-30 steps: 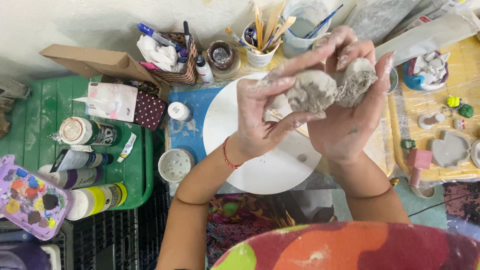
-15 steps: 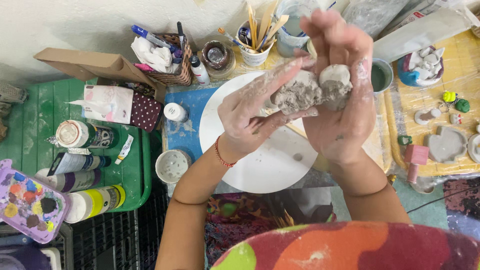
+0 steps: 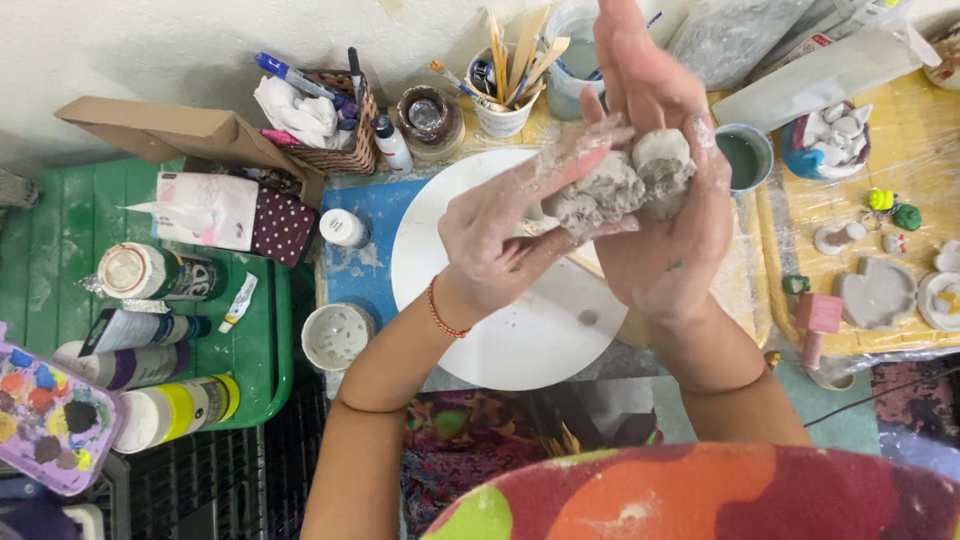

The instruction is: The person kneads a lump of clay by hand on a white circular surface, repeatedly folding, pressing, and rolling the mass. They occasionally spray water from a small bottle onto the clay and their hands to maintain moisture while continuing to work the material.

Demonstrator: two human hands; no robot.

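Observation:
Both my hands hold a lump of grey clay above a round white board. My left hand presses on the lump from the left, its fingers stretched flat over the clay and smeared with it. My right hand cups the lump from beneath and from the right, palm turned up and fingers pointing away from me. A red thread bracelet circles my left wrist.
A green tray at the left holds paint bottles and tubes, with a purple paint palette in front. A cup of wooden tools, a basket, a small white bowl and small clay pieces on a yellow mat surround the board.
Both hands have shifted left and farther away with the clay. My left fingers have flattened across the lump and my right hand has straightened upward.

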